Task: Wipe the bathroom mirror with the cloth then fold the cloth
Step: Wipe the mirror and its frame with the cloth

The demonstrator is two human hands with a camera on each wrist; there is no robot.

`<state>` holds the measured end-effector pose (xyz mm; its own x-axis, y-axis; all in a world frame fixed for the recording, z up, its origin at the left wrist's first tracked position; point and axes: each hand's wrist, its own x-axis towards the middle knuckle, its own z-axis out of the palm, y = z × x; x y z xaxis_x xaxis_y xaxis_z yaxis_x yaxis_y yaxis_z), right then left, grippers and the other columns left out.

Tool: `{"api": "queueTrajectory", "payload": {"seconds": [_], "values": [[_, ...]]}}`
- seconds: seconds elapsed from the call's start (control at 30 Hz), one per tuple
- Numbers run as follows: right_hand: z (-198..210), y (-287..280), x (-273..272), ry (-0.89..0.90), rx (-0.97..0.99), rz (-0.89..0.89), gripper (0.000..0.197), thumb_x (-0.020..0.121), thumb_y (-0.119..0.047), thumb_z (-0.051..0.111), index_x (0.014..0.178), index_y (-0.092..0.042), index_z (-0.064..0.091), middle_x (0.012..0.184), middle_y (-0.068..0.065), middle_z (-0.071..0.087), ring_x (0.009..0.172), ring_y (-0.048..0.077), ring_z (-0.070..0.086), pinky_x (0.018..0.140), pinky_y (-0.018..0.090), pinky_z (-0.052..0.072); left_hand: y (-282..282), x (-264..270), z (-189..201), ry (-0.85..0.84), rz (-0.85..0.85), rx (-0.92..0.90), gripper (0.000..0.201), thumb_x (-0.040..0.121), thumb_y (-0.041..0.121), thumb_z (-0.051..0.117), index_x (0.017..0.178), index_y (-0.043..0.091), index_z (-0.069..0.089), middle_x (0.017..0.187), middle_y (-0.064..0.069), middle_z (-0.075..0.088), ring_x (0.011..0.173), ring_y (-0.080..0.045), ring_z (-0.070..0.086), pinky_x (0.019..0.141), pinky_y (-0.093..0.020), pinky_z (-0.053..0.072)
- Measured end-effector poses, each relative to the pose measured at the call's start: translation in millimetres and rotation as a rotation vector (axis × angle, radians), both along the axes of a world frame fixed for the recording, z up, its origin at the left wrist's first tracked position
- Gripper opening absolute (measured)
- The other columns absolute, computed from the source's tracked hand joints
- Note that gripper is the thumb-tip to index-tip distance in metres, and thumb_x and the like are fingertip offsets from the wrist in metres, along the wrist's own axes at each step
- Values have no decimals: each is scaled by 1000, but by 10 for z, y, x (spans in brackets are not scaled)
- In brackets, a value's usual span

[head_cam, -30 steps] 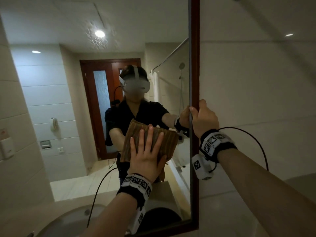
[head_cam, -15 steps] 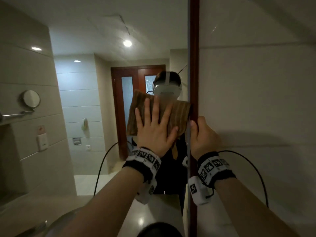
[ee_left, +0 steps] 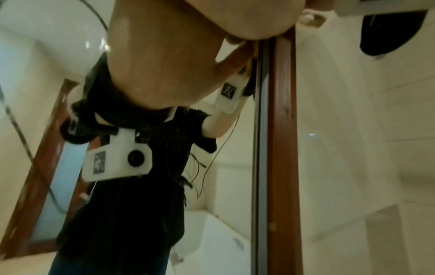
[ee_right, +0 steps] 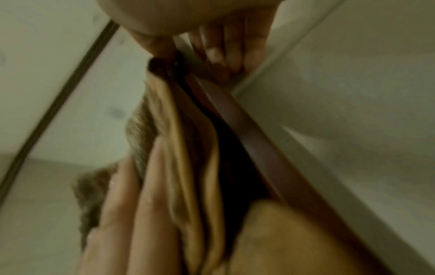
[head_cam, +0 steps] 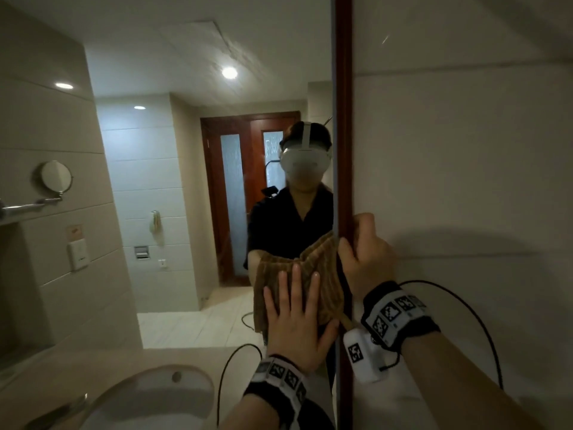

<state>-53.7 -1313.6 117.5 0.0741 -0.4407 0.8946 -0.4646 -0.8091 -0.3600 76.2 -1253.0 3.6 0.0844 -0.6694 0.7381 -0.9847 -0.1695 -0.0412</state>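
A brown ribbed cloth lies flat against the mirror glass, close to the dark wooden frame on the mirror's right edge. My left hand presses on the cloth with straight, spread fingers. My right hand grips the frame at the cloth's upper corner, thumb on the glass side and fingers behind. In the right wrist view the cloth bunches in folds between the left hand's fingers and the frame. The left wrist view shows only the left hand's palm, the frame and reflections.
A white basin sits in the counter below the mirror, at lower left. A tiled wall runs to the right of the frame. A black cable loops from my right wrist band. A round shaving mirror hangs at far left.
My left hand slid the cloth up the glass beside the frame, then back down to the right hand's level and below. The right hand kept its grip on the frame.
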Motion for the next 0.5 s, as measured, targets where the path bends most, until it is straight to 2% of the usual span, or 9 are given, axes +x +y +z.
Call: {"api": "queueTrajectory", "payload": {"seconds": [0.07,0.13,0.2,0.27,0.33,0.4,0.5], "values": [[160,30,-92,22,49,36,37,84,-47,30,104,-19,44,68,-4,56,59,24,56,54,31,42,24,25,312,-48,-48,-8,87,87,70,34,156,24,8,163,-13,-4,149,-35,-5,115,-60,2],[399,52,-120,46,26,-35,44,87,-56,23,107,-22,42,80,0,61,68,27,59,59,34,46,1,53,826,-87,-67,-74,85,88,71,29,156,26,8,163,-11,-6,149,-33,-8,117,-58,-4],[716,58,-66,13,-3,-92,43,89,-60,19,108,-26,37,91,5,64,73,29,60,63,37,49,-48,42,1361,-121,-54,-136,84,88,70,28,156,27,6,163,-10,-10,149,-32,-12,117,-56,-9],[1056,35,16,-28,-16,-131,40,92,-60,17,107,-28,35,92,6,63,72,29,60,64,40,51,-64,18,1623,-148,-44,-125,86,88,71,32,156,28,3,162,-11,-13,148,-33,-15,116,-57,-12],[1270,-10,76,-31,-3,-160,39,94,-58,19,108,-26,35,92,7,63,72,30,59,65,41,51,-41,15,1464,-171,-63,-81,87,87,72,35,156,27,7,162,-11,-12,149,-34,-13,116,-59,-8],[1294,-62,105,-11,2,-186,39,96,-55,20,113,-23,34,95,10,63,73,33,59,65,42,51,5,43,925,-183,-93,-4,87,85,74,39,155,28,17,163,-10,-9,150,-34,-4,116,-59,-3],[1194,-95,123,14,-28,-207,36,97,-50,20,117,-23,32,96,11,63,71,35,60,63,43,50,99,148,118,-205,-52,107,92,78,80,42,154,33,19,164,-4,-2,148,-29,14,114,-53,7]]}}
